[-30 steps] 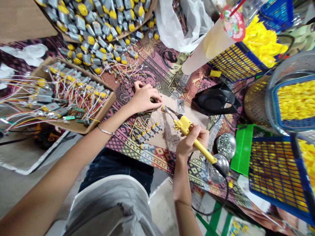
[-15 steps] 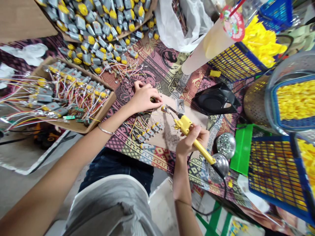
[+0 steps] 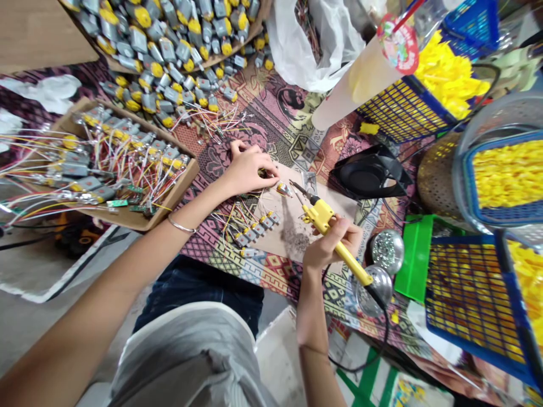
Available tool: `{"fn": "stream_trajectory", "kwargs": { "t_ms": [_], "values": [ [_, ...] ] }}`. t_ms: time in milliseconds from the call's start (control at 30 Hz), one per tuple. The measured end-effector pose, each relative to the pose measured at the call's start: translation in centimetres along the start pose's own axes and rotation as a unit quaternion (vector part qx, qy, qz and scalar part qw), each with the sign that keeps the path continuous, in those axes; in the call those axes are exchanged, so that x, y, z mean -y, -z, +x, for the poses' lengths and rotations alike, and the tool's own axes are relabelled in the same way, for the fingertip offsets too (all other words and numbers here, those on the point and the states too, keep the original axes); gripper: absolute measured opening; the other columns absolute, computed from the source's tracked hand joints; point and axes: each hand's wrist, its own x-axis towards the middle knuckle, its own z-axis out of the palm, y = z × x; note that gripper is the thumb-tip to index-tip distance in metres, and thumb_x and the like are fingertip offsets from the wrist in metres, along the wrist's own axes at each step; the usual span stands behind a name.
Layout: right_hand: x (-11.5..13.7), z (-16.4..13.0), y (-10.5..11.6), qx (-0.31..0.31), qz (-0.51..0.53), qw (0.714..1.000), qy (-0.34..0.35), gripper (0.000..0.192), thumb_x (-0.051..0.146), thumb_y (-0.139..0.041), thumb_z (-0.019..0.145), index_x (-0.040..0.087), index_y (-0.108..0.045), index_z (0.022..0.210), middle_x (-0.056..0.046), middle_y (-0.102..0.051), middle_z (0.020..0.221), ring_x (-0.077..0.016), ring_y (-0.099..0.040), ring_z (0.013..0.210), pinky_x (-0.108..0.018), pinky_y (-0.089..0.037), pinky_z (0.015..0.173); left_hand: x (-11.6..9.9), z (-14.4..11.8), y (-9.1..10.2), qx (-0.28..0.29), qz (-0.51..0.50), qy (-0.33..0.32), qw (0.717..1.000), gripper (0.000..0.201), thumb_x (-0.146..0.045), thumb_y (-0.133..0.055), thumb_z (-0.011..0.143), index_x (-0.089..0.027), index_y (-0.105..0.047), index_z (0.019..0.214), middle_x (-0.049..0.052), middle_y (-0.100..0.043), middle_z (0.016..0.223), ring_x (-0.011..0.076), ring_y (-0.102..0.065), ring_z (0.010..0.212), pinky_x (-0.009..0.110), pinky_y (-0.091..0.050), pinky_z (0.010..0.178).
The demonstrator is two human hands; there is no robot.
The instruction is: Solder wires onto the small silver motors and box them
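Note:
My right hand [image 3: 333, 243] is wrapped round a yellow soldering iron [image 3: 321, 215] with a thin feed tube beside its tip. The tip hovers just right of a small grey-and-yellow motor [image 3: 284, 189], apart from it. My left hand [image 3: 250, 169] rests over a brown board, thumb and forefinger pinched together beside that motor. Thin wires [image 3: 262, 199] come out below those fingers, and what exactly sits between the fingertips is partly hidden. A short row of wired motors [image 3: 257, 229] lies on the board [image 3: 292, 226] near its front left edge.
A cardboard box [image 3: 169, 203] of wired motors stands left, with a heap of motors [image 3: 165, 51] behind. A tall drink cup [image 3: 348, 82], black fan [image 3: 369, 172], metal bowls [image 3: 387, 251] and blue baskets [image 3: 466, 294] of yellow parts are right. The iron's cord [image 3: 387, 333] hangs down.
The soldering iron's tip has drawn back a little to the right, off the small motor. My left hand has stayed almost where it was.

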Motion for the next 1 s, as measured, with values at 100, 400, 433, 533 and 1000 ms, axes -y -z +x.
{"fn": "stream_trajectory", "kwargs": {
  "t_ms": [100, 400, 433, 533, 1000],
  "values": [
    [0.0, 0.0, 0.0, 0.0, -0.006, 1.0, -0.002, 0.042, 0.065, -0.059, 0.093, 0.024, -0.053, 0.087, 0.002, -0.063, 0.082, -0.0101, -0.057, 0.053, -0.03, -0.046, 0.046, 0.0, 0.0, 0.0, 0.004, 0.001, 0.002, 1.0, 0.01, -0.036, -0.079, 0.091, -0.031, -0.086, 0.086, 0.001, -0.082, 0.098, 0.0279, -0.059, 0.108, 0.059, -0.02, 0.11],
    [0.3, 0.1, -0.1, -0.002, -0.012, 1.0, 0.002, 0.041, 0.065, -0.058, 0.095, 0.024, -0.053, 0.087, 0.003, -0.06, 0.08, -0.01, -0.056, 0.055, -0.029, -0.047, 0.045, -0.1, -0.1, 0.2, 0.01, 0.006, 0.001, 1.0, 0.013, -0.04, -0.076, 0.092, -0.032, -0.086, 0.088, 0.003, -0.082, 0.101, 0.0285, -0.057, 0.108, 0.06, -0.021, 0.112],
    [0.3, 0.1, -0.1, -0.001, -0.011, 1.0, 0.002, 0.041, 0.065, -0.058, 0.095, 0.025, -0.052, 0.087, 0.003, -0.06, 0.08, -0.0098, -0.056, 0.054, -0.029, -0.047, 0.045, -0.1, -0.1, 0.2, 0.009, 0.006, 0.0, 1.0, 0.013, -0.04, -0.077, 0.092, -0.032, -0.086, 0.088, 0.003, -0.082, 0.101, 0.0285, -0.056, 0.108, 0.06, -0.022, 0.111],
    [0.1, 0.1, -0.1, 0.0, -0.011, 1.0, 0.002, 0.042, 0.065, -0.057, 0.095, 0.025, -0.051, 0.087, 0.003, -0.06, 0.078, -0.0095, -0.056, 0.053, -0.029, -0.046, 0.045, -0.1, -0.1, 0.2, 0.012, 0.008, -0.002, 1.0, 0.013, -0.04, -0.077, 0.092, -0.031, -0.085, 0.088, 0.003, -0.082, 0.101, 0.028, -0.056, 0.108, 0.059, -0.021, 0.111],
    [0.4, 0.6, 0.2, -0.019, 0.01, 1.0, -0.009, 0.045, 0.068, -0.06, 0.092, 0.024, -0.055, 0.086, 0.003, -0.06, 0.076, -0.0101, -0.056, 0.052, -0.028, -0.045, 0.044, -2.4, -2.4, 4.4, 0.063, -0.002, 0.017, 0.998, 0.073, -0.007, -0.059, 0.092, -0.029, -0.043, 0.16, 0.008, -0.063, 0.147, 0.0258, -0.064, 0.12, 0.047, -0.03, 0.114]
  ]
}}
